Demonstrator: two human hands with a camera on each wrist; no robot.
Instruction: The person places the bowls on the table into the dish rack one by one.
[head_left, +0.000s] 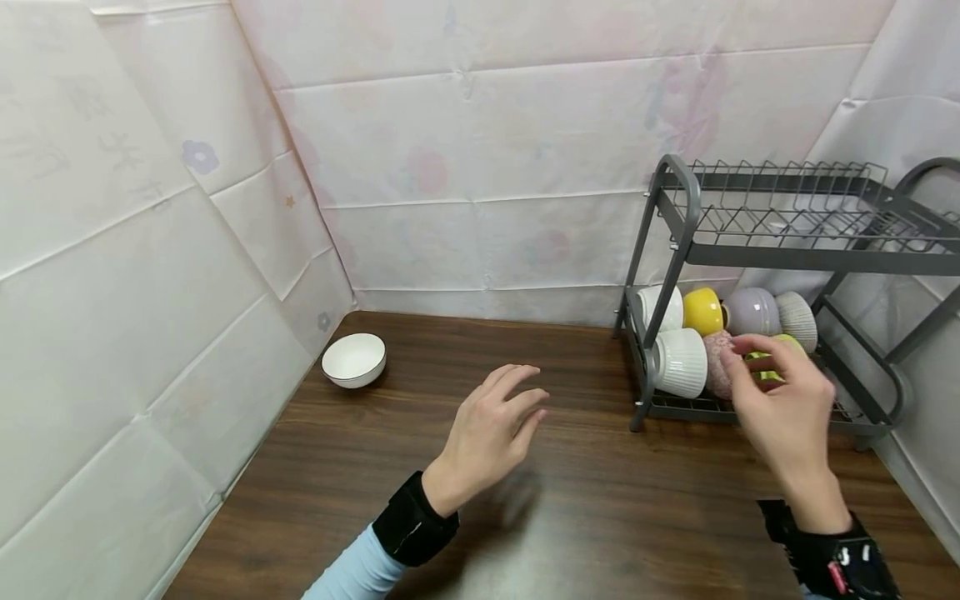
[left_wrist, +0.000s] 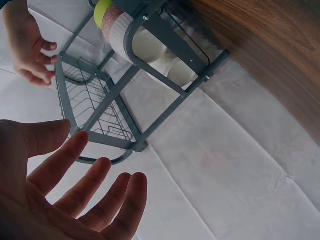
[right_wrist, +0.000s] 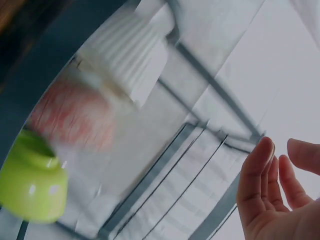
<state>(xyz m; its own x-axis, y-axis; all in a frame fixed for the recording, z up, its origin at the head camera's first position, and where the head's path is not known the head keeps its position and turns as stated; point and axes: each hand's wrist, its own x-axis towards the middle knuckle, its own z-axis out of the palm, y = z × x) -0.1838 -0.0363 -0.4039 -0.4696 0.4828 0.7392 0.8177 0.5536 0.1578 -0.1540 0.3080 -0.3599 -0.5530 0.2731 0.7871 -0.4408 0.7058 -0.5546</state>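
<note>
My left hand [head_left: 487,429] hovers above the table with fingers spread and slightly bent, holding nothing. In front of the dish rack's lower tier is my right hand [head_left: 791,408]; the right wrist view shows a gap between its thumb and fingers and nothing held. Bowls and cups lie on their sides in that tier: a white ribbed one [head_left: 681,362], a pink speckled one [head_left: 717,364], and a green one [right_wrist: 35,180] partly behind the right hand in the head view. Behind them are a yellow one [head_left: 702,311], a lilac one [head_left: 752,312] and more white ones.
The grey two-tier rack [head_left: 795,257] stands at the right of the brown wooden table [head_left: 600,500], its top a wire basket. A white bowl [head_left: 354,358] with a dark rim sits upright at the far left. Pale sheeting [head_left: 480,150] encloses the table's back and sides.
</note>
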